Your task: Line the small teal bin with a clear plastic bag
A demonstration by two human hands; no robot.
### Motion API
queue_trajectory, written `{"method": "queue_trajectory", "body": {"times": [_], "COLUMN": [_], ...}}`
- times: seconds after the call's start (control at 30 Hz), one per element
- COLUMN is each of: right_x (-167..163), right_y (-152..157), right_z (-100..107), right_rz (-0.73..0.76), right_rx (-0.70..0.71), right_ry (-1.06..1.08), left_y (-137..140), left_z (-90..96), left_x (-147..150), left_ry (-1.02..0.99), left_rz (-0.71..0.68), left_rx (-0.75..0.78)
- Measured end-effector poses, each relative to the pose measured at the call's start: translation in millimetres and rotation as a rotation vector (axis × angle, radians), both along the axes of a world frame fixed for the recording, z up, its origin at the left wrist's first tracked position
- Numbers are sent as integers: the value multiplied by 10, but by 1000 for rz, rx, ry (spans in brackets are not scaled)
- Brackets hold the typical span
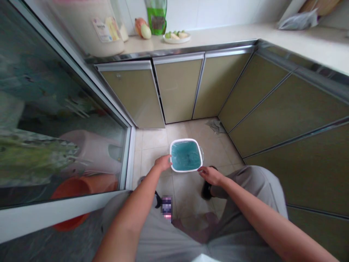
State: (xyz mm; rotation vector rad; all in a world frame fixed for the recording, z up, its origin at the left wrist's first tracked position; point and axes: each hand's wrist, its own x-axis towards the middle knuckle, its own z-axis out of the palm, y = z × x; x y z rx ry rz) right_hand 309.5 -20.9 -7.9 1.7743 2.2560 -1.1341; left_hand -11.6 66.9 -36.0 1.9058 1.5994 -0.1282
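Cabinets (178,91) are lining the far and right sides, a pale desk (223,34) running along above them. A glass door (62,91) is filling the left side. Tiled floor (152,140) is spreading between door and cabinets.

The person's legs, in grey trousers (251,193), are standing apart at the near edge. Both arms are reaching forward and down between door and cabinets, converging toward the middle. The left arm (131,214) is slanting up and to the right, in front of the left thigh; the right arm (259,218) is slanting up and to the left, passing over the right leg.

A white-rimmed tub (187,170), teal inside, is sitting between and slightly beyond the two hands, its opening facing up. Whether its base is resting on the floor cannot be told from this angle.

The left hand (163,162) is meeting the tub's left side, back of the hand up, fingers pointing right. The right hand (211,174) is approaching the near right corner from the right, fingers partly curled, tips lying at the rim. Whether either is gripping firmly or only touching, cannot tell.

A clear handle (201,153) is showing at the tub's right side, just above the right fingertips.
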Motion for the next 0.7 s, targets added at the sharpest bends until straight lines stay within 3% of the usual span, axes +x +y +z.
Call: {"method": "queue_trajectory", "body": {"times": [0.2, 0.33, 0.43, 0.53, 0.63, 0.7], "right_x": [83, 138, 152, 140, 168, 216], "right_y": [-88, 66, 270, 388, 301, 208], "right_z": [-245, -77, 410, 1185, 1976, 2340], "right_rz": [24, -114, -313, -465, -394, -340], "right_rx": [-66, -35, 134, 498, 729, 834], "right_ry": [-22, 66, 337, 537, 785, 864], "left_y": [-670, -975, -1020, -1134, -1448, -1634], "left_z": [276, 587, 1098, 1865, 2735, 3227], "left_x": [177, 359, 456, 544, 668, 762], "left_ry": [-161, -488, -728, -914, -1058, -1139], "left_rz": [-9, 120, 260, 280, 144, 33], "left_rx": [-101, -11, 166, 450, 755, 902]}}
